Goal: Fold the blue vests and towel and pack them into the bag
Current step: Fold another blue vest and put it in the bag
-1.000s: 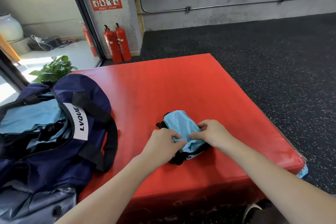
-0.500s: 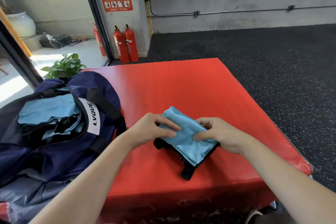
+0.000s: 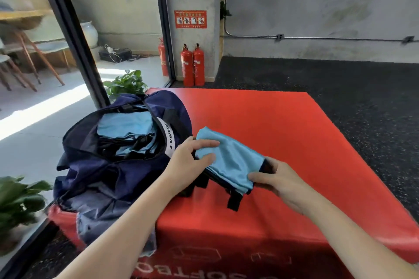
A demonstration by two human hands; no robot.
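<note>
My fingers pinch both ends of the folded blue vest (image 3: 229, 161), left hand (image 3: 189, 163) and right hand (image 3: 275, 182), lifting it just above the red mat (image 3: 283, 124). Packing step, I judge: next it goes leftward into the open navy duffel bag (image 3: 108, 165).

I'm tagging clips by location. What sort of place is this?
Probably a gym or training room: speckled black rubber flooring, a red padded soft box as the work surface, and a navy sports duffel bag.
</note>
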